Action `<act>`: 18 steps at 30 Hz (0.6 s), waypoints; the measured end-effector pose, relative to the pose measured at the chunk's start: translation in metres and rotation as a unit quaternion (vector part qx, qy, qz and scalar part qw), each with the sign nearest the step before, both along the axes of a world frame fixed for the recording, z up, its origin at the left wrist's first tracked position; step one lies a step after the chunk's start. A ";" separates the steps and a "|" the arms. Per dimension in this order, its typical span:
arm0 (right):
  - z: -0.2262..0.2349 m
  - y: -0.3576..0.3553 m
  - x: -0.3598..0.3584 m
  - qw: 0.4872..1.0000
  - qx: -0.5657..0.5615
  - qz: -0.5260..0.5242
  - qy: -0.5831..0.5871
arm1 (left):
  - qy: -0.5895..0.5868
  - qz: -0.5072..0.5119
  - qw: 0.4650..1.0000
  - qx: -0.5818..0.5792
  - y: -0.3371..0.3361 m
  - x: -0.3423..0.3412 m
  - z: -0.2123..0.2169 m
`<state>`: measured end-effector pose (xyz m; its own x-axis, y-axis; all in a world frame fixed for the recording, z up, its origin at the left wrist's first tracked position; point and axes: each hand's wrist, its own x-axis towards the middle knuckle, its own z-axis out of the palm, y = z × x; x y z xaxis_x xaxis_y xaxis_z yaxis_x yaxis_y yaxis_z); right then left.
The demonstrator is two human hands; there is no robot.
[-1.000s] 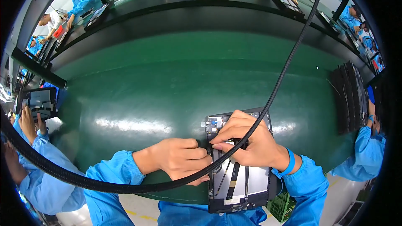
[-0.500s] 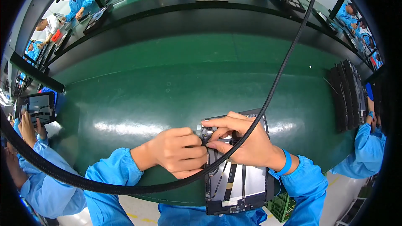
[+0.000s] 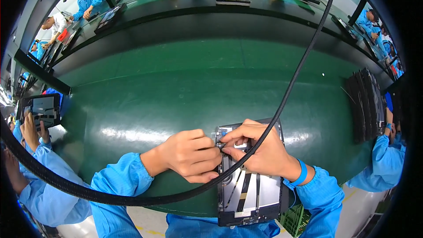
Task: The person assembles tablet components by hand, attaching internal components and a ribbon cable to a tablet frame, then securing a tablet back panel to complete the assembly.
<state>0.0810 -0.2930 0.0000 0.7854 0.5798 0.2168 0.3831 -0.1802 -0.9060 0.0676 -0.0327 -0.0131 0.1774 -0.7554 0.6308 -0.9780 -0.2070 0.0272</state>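
Hands meet over the upper left corner of an opened tablet [image 3: 251,185] that lies flat at the near edge of the desk [image 3: 176,88], a smooth, glossy green surface with soft glare. The tablet is a dark rectangular frame with pale grey metal plates inside and thin black strips running lengthwise.

The left hand [image 3: 189,155] is curled into a loose fist just left of the tablet's top corner, its fingertips pressed toward a small part there; its grip is narrow, though what it pinches is too small to tell. The right hand [image 3: 260,152] lies across the tablet's upper end, thumb and forefinger closed tight on the same spot, a bit of blue showing at the fingertips. Both wear blue sleeves, and the right wrist has a blue band [image 3: 302,174].

A thick black braided cable [image 3: 282,101] sweeps across the view in front of the hands.

Against half a second ago, the hands sit at the same corner, the left fist drawn slightly closer to the right fingers.
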 end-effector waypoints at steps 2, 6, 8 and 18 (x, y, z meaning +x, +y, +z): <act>0.003 0.000 -0.001 1.000 -0.006 -0.004 0.002 | 0.018 0.006 1.000 -0.011 -0.001 0.000 0.000; 0.003 0.001 -0.003 1.000 -0.011 -0.008 0.018 | 0.027 0.009 1.000 -0.012 0.001 -0.004 -0.002; 0.003 0.000 -0.004 1.000 -0.014 -0.005 0.009 | 0.018 0.009 1.000 -0.007 0.001 -0.006 -0.002; 0.000 0.003 -0.003 1.000 -0.018 -0.003 -0.018 | 0.001 0.033 0.999 -0.016 0.000 -0.004 -0.004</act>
<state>0.0784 -0.2897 -0.0001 0.7807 0.5834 0.2240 0.4140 -0.2144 -0.8847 0.0633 -0.0323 -0.0167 0.2282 -0.7213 0.6539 -0.9620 -0.2705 0.0373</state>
